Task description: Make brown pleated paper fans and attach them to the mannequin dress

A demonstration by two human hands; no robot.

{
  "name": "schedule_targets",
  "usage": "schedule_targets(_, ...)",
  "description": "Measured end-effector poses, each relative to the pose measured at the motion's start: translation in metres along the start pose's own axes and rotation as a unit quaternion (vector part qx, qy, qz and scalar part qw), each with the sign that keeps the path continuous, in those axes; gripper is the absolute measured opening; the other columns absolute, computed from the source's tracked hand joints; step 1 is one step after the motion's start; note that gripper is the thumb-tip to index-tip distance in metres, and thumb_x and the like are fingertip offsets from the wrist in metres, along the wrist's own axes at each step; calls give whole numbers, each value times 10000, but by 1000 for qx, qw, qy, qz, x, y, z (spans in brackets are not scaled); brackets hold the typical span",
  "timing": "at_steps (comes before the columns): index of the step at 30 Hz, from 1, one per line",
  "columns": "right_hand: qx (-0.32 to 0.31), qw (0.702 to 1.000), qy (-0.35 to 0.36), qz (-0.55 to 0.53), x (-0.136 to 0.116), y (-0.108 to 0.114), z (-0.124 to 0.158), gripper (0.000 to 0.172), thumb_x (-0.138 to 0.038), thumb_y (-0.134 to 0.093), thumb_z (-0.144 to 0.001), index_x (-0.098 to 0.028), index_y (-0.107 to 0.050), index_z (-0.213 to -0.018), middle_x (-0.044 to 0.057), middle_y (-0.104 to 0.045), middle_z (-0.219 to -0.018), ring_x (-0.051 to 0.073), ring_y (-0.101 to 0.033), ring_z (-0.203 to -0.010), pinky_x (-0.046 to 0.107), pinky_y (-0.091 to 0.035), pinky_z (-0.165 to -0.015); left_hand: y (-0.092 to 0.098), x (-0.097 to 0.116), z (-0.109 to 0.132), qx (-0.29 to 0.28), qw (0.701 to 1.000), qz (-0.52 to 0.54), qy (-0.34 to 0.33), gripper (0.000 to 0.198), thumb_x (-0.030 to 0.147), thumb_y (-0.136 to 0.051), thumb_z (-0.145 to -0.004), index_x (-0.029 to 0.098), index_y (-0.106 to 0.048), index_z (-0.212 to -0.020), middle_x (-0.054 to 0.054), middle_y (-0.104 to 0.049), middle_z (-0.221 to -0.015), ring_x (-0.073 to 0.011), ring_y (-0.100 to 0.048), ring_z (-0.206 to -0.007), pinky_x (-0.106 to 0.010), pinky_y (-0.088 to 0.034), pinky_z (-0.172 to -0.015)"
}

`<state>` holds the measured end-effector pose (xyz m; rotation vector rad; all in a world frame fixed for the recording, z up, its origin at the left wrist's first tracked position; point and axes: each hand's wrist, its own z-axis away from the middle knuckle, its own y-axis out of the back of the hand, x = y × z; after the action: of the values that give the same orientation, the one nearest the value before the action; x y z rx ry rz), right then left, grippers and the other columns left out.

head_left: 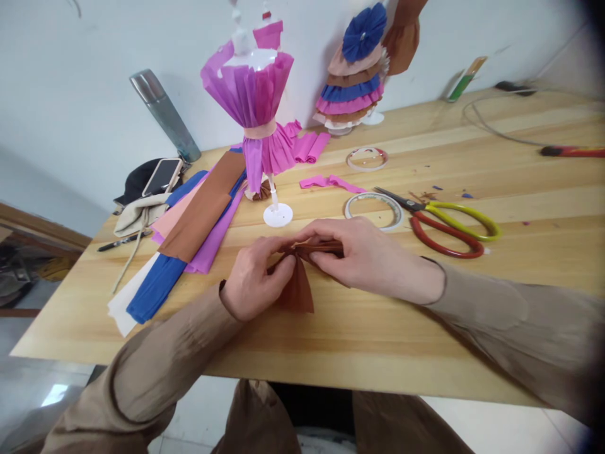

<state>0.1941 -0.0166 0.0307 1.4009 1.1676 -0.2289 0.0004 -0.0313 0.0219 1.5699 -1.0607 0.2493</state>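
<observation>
Between my two hands, above the front part of the table, is a strip of brown crepe paper [299, 291], gathered into pleats. My left hand [258, 274] is closed on its left part, thumb against the folds. My right hand [352, 252] pinches the pleated right part between thumb and fingers. A loose end of the paper fans downward between the hands. Just behind them stands a small white dress form [278, 215] wearing a pink and purple crepe paper dress [258, 94] with a peach waistband.
Scissors [425, 208] with red and yellow handles and two tape rolls [399, 221] [348, 157] lie right of the dress form. Folded crepe paper sheets [203, 214], a phone [163, 176] and a marker [118, 243] are at left. A tiered dress [352, 94] stands behind.
</observation>
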Motion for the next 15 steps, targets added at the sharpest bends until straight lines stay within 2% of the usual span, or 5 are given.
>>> schedule_targets(3, -2, 1000, -12, -14, -1, -2, 0, 285, -103, -554, -787, -214, -706, -1002, 17, -761, -904, 179, -715, -802, 301, -553, -743, 2, 8, 1, -19, 1000, 14, 1, 352, 275, -495, -874, 122, -668, -1140, -97, -751, -992, -229, -699, -927, -378, -551, -849)
schedule_targets(6, -5, 1000, -17, -18, -3, -3, 1, 303, -75, -558, -763, -221, -708, -982, 6, -763, -902, 173, -720, -809, 294, -562, -762, 0, 11, 1, -9, 999, -37, 14, 341, 320, -642, -774, 121, -695, -1045, -92, -753, -899, -240, -699, -831, -370, -556, -763)
schedule_targets(10, -8, 999, -41, -34, -5, -2, 1, 248, -87, -577, -753, -210, -708, -923, 18, -772, -901, 184, -728, -824, 288, -579, -765, -5, 3, 1, -3, 999, -39, 34, 195, 170, -596, -746, 145, -701, -908, -64, -751, -839, -196, -700, -760, -319, -554, -718)
schedule_targets(12, -17, 996, -63, -55, -5, -1, 0, 213, -95, -580, -751, -204, -705, -885, 25, -774, -887, 189, -733, -819, 289, -588, -762, -6, -2, 1, -8, 999, -30, 27, 235, 112, -550, -747, 148, -696, -927, -61, -751, -859, -183, -698, -767, -305, -556, -716)
schedule_targets(15, -26, 991, -77, -108, -3, -4, -2, 221, -69, -562, -728, -194, -691, -856, 32, -773, -898, 189, -737, -842, 300, -592, -805, -4, -6, 1, 0, 997, -73, -25, 337, 37, -507, -724, 153, -685, -986, -55, -740, -860, -181, -676, -784, -297, -543, -702)
